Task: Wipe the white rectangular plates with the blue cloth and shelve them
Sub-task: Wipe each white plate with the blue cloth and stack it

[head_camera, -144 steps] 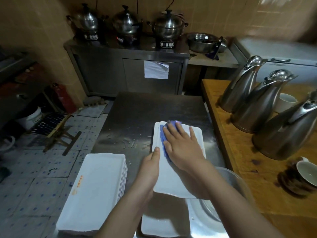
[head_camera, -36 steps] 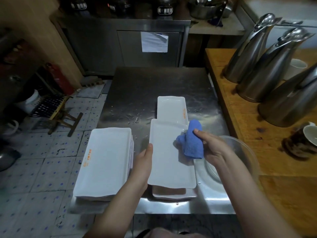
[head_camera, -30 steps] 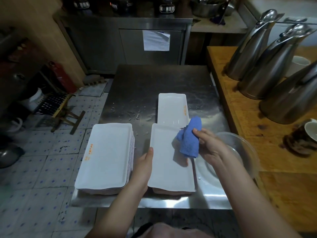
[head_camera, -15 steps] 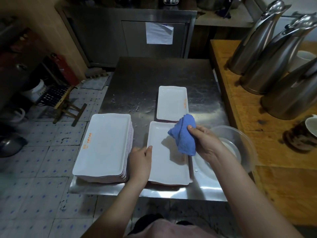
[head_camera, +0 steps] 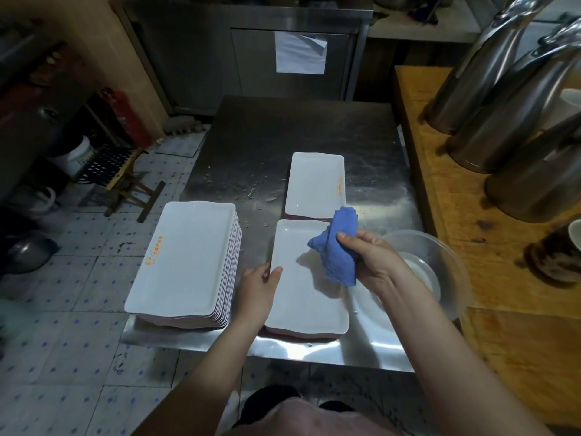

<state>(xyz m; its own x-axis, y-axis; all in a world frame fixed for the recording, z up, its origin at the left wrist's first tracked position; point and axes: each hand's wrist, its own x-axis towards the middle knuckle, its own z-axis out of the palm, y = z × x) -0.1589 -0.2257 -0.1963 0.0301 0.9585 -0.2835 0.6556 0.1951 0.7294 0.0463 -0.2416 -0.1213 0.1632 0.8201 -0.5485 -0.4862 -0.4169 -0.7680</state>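
A white rectangular plate point(head_camera: 301, 297) lies on top of another at the near edge of the steel table point(head_camera: 301, 127). My left hand point(head_camera: 256, 286) grips its left rim, thumb on top. My right hand point(head_camera: 372, 262) holds the bunched blue cloth point(head_camera: 338, 248) just above the plate's right side. A second white plate point(head_camera: 316, 184) lies farther back on the table. A tall stack of white plates point(head_camera: 185, 265) stands to the left.
A clear bowl point(head_camera: 440, 265) sits right of my right hand. A wooden counter point(head_camera: 490, 278) at right carries three steel jugs point(head_camera: 500, 114) and a cup. A steel cabinet point(head_camera: 245, 51) stands behind the table. A folding stool point(head_camera: 125, 187) is on the tiled floor at left.
The plate under the cloth was lowered flat onto the near pile. My left hand slid to its left rim. My right hand stays lifted with the cloth.
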